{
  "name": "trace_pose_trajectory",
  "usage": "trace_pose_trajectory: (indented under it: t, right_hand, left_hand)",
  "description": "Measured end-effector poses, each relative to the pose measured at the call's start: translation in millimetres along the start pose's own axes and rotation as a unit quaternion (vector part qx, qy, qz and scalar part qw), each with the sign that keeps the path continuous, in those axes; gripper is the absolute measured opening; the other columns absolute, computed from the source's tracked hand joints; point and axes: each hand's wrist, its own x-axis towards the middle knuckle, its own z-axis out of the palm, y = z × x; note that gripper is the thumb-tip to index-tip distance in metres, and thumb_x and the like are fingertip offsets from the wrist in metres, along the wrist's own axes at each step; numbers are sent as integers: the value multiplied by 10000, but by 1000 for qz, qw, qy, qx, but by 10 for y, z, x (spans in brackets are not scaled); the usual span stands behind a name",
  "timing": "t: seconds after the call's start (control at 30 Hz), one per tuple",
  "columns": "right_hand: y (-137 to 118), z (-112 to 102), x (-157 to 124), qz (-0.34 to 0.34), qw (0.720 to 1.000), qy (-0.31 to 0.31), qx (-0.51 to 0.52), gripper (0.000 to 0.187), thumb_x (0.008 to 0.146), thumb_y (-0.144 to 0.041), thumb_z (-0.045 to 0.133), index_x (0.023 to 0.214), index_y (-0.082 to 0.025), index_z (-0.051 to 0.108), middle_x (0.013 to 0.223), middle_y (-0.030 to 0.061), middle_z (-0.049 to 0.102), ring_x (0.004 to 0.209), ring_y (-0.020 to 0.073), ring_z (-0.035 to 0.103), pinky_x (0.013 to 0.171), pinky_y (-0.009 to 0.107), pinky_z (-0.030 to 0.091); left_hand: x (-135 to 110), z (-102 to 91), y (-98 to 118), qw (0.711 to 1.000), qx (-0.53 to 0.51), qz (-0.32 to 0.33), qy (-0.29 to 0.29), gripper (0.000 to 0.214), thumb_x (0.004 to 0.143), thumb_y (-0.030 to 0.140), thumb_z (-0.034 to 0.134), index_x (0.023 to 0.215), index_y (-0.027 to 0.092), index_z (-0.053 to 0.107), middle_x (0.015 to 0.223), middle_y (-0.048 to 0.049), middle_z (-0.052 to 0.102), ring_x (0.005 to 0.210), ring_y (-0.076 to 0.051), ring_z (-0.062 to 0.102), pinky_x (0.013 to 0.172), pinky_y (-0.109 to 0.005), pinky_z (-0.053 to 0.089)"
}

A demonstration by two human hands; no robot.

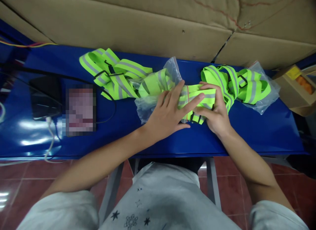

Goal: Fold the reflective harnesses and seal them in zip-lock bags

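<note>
Between my hands lies a folded bundle of neon yellow-green reflective straps (209, 95) with grey stripes and black buckles, partly inside a clear zip bag (185, 91) with a red seal line. My left hand (168, 111) lies over the bag with its fingers spread. My right hand (218, 113) grips the bundle's right end, thumb in front and fingers behind. Left of them sits a loose heap of similar reflective straps (120, 76), beside more straps under crinkled clear plastic (156, 83). To the right is another heap of reflective straps (222, 81), its far end on a clear bag (268, 98).
A black device (45, 95) with a white cable (50, 137) and a blurred-out rectangular item (81, 108) occupy the left of the blue table (108, 137). An open cardboard box (296, 91) stands at the right. Brown padded panels (138, 29) line the back.
</note>
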Motion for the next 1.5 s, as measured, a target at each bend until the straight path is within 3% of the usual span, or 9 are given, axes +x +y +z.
trace_pose_trajectory:
  t: [0.1,0.2,0.37,0.47,0.6,0.73,0.87,1.27,1.5]
  right_hand:
    - [1,-90,40,-23,1000,0,-18,456,825,-307,771,1230,-316,562,1457,47,531,1473,326,428,1241,579,351]
    - [-4,-155,54,-91,995,-9,-46,456,809,-356,809,1199,-314,577,1453,63,520,1450,349,447,1244,595,338]
    - [-8,-152,-23,-174,978,-57,-98,499,817,-296,792,1246,-377,552,1477,44,505,1436,369,461,1222,645,357]
    - [10,-98,-67,-201,970,-84,-110,806,770,-335,850,1444,-417,417,1515,64,480,1463,379,434,1233,656,349]
    - [6,-51,-72,-164,984,-49,-48,1199,649,-529,931,1605,-388,222,1631,89,373,1534,377,354,1272,604,327]
    - [-60,-59,-68,-90,995,-44,3,685,811,-384,850,1418,-341,535,1391,56,645,1282,291,637,1107,483,529]
    - [-103,-50,-71,-95,994,-46,18,389,829,-280,833,1171,-307,649,1181,30,720,1124,249,700,988,422,579]
    - [-35,57,-77,-69,991,-109,28,438,905,-379,745,1279,-270,543,1196,49,600,1112,200,610,977,343,516]
    - [-41,-277,28,4,989,-145,39,318,966,-380,676,1258,-260,642,1064,19,672,945,148,642,833,269,503]
  left_hand:
    - [10,-97,-123,993,-112,46,9,1013,895,536,729,1650,263,111,1707,-245,185,1594,-405,220,1214,-610,334]
    - [57,-258,-284,970,-242,-9,31,861,977,496,634,1640,239,147,1672,-170,341,1481,-265,471,1200,-443,431]
    - [104,-416,-409,976,-206,-62,-45,667,848,617,750,1343,189,620,1280,-89,736,1155,-295,717,994,-387,552]
    - [86,-394,-390,977,-186,-55,-87,564,874,594,728,1251,178,673,1154,-75,780,1058,-288,752,882,-347,563]
    - [51,-309,-334,986,-164,-37,-19,522,919,553,691,1283,181,657,1199,-94,766,1081,-275,747,895,-339,554]
    - [34,-273,-305,989,-146,-16,-13,509,924,511,703,1294,167,644,1218,-107,754,1090,-283,741,903,-351,549]
    - [47,-301,-308,980,-188,-25,-63,561,861,571,758,1259,187,660,1143,-63,774,1015,-258,753,830,-321,534]
    - [91,-292,-229,947,-276,-106,-122,447,855,605,723,821,161,674,645,32,633,596,-140,599,557,-258,306]
    - [102,-302,-212,920,-340,-161,-112,453,846,582,732,992,153,739,741,16,676,671,-145,580,606,-252,336]
